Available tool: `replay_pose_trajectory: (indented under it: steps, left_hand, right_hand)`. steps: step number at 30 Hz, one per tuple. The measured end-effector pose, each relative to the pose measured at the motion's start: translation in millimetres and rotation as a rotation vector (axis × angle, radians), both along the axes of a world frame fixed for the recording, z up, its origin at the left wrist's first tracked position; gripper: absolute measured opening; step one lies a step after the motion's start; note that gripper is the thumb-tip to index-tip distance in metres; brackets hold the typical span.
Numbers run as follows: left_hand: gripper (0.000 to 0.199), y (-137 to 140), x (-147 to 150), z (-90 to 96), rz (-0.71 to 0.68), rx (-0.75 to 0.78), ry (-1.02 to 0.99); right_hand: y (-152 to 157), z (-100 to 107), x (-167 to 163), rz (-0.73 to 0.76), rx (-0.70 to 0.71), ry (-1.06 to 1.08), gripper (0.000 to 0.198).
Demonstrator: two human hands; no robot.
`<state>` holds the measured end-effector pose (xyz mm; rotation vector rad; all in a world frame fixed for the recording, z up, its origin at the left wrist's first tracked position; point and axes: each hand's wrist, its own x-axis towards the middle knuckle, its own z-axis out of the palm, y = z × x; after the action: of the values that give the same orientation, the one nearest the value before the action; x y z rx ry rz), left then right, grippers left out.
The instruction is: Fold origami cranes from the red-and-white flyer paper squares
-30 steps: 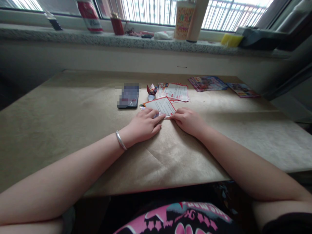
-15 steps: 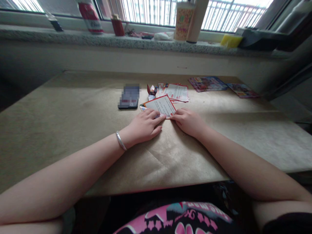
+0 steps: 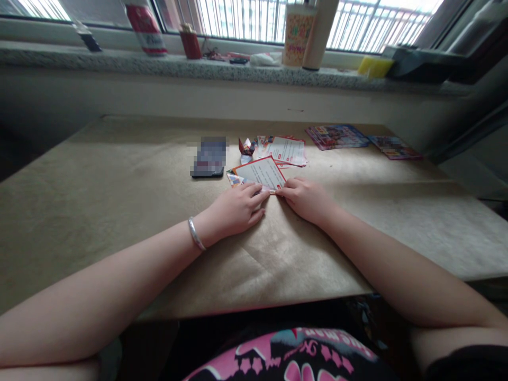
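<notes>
A printed sheet of paper (image 3: 260,172) with a red border lies slantwise on the table, its near and left edges partly folded over. My left hand (image 3: 240,207), with a silver bangle at the wrist, rests on the near left edge, fingers stretched out and pressing the paper down. At the near right corner, the curled fingers of my right hand (image 3: 307,198) pinch the paper. The fingertips of both hands almost meet there and hide part of the fold. Just beyond stands a small folded paper figure (image 3: 246,150), beside a loose pile of similar sheets (image 3: 289,151).
A phone (image 3: 211,157), blurred out, lies left of the sheet. Colourful printed sheets (image 3: 337,136) are stacked at the back right, with another stack (image 3: 395,147) beside them. The windowsill (image 3: 254,74) holds a can (image 3: 146,29), a patterned cup (image 3: 298,37) and a yellow item (image 3: 375,67).
My left hand has slid slightly toward me along the paper, baring more of the folded left corner. My right hand stays at the near right corner.
</notes>
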<state>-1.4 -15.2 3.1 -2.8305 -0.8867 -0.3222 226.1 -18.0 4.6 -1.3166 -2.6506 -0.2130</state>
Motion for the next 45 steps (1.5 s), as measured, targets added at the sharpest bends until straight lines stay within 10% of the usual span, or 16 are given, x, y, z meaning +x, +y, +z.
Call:
replay_pose_trajectory:
  steps: [45]
  left_hand:
    - [0.047, 6.4, -2.7, -1.5, 0.022, 0.019, 0.059]
  right_hand:
    - [6.3, 13.0, 27.5, -0.012, -0.09, 0.087, 0.026]
